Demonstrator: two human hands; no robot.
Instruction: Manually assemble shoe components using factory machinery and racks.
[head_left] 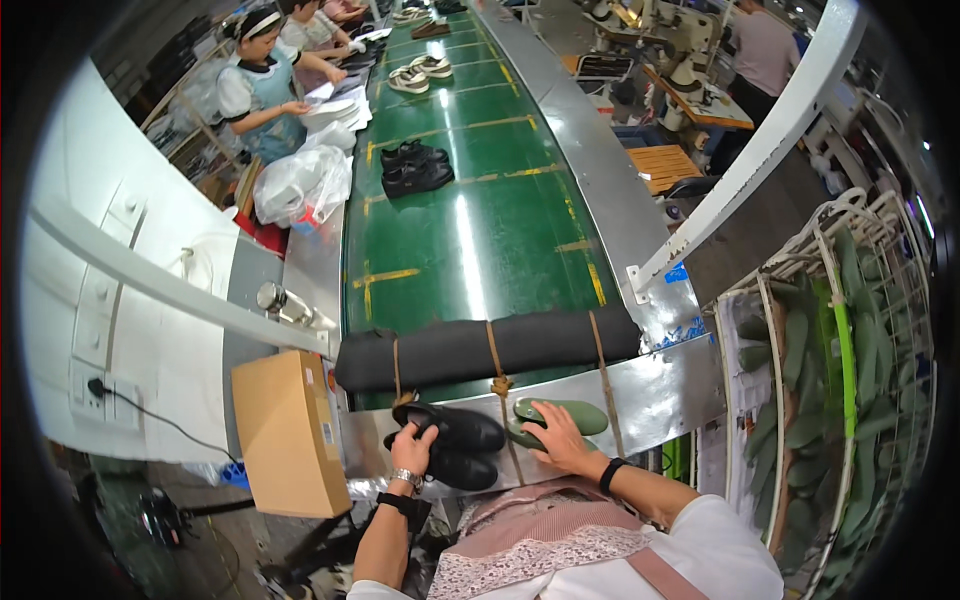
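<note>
My left hand (413,447) grips a pair of black shoes (455,445) that lie on the metal shelf (660,395) at the near end of the green conveyor belt (470,210). My right hand (557,440) rests on green shoe lasts (560,412) lying just right of the shoes. A black padded roll (480,350), tied down with cords, lies across the belt's end just beyond both hands.
Another pair of black shoes (413,168) and pairs of light shoes (420,72) ride farther up the belt. A cardboard box (288,430) stands at my left. A white wire rack (830,380) full of green lasts is at my right. Other people work along the belt's left side and at the far right.
</note>
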